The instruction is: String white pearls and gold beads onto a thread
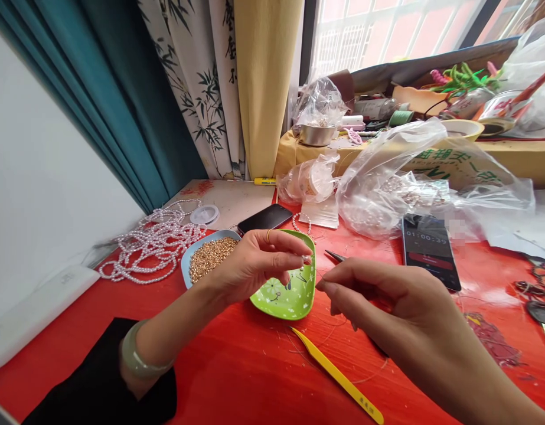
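Observation:
My left hand (258, 260) is above the green square dish (281, 307), thumb and forefinger pinched on a small pearly bead (306, 259). A little to the right, my right hand (382, 295) has its thumb and forefinger pressed together; whatever they pinch is too fine to make out. Beneath the hands, yellow tweezers (334, 370) lie slantwise on the red table, with thin loose threads around their tip. A dark pointed tool (335, 255) lies partly hidden behind my right hand. Beside my left wrist stands a blue dish (186, 268) holding gold beads (212, 260).
Strings of pearly beads (152, 245) are heaped at the left, near a white power strip (42, 313). A black phone (264, 218) lies behind the dishes. Another phone (431, 251) showing a timer is at the right. Plastic bags (387, 189) crowd the back.

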A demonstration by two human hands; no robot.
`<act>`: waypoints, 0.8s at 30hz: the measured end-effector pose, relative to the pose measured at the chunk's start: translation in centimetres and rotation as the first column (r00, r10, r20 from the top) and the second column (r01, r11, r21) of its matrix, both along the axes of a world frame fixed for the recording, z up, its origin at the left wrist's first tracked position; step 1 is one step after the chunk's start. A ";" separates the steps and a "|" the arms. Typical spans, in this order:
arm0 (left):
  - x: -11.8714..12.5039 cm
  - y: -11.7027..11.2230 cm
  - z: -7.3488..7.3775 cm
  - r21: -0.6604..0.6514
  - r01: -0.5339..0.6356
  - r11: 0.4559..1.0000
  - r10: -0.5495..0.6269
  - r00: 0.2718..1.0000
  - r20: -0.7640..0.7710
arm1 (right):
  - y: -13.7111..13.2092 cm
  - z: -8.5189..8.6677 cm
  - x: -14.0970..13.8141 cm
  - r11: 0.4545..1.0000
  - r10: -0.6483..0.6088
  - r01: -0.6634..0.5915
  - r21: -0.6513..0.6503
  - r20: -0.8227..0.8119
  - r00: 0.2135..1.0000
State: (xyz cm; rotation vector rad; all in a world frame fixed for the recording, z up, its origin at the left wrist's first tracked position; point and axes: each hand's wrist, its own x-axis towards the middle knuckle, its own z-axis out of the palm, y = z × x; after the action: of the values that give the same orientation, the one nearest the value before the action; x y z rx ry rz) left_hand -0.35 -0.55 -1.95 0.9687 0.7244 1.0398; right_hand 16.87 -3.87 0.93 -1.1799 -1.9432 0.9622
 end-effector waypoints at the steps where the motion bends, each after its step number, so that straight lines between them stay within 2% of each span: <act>1: 0.0 0.0 0.0 0.004 0.001 1.000 -0.001 1.000 -0.004 | 0.0 -0.1 0.0 1.000 0.000 0.000 -0.001 0.000 1.000; 9: -0.3 -0.1 0.0 0.164 0.067 0.984 -0.053 0.995 -0.089 | -0.1 -0.5 0.3 1.000 -0.010 0.009 0.022 0.041 0.999; 15: -0.6 -0.2 0.5 0.292 0.086 0.953 -0.028 0.980 -0.198 | 0.2 -0.6 0.2 0.999 -0.003 0.001 0.051 0.050 0.999; 20: -1.0 -0.5 1.1 0.426 0.098 0.900 0.031 0.958 -0.285 | 0.4 -0.5 0.2 0.997 0.013 -0.014 0.071 0.020 1.000; 24: -1.1 -0.9 1.4 0.558 0.074 0.827 0.150 0.926 -0.346 | 0.8 -0.7 0.3 0.988 0.029 -0.027 0.151 -0.012 1.000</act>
State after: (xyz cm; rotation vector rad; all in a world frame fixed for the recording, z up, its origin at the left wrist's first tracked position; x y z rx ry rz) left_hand -1.45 -1.44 -0.56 1.7134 0.7640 1.1436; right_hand 17.20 -3.07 0.26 -1.0605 -1.9885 0.8192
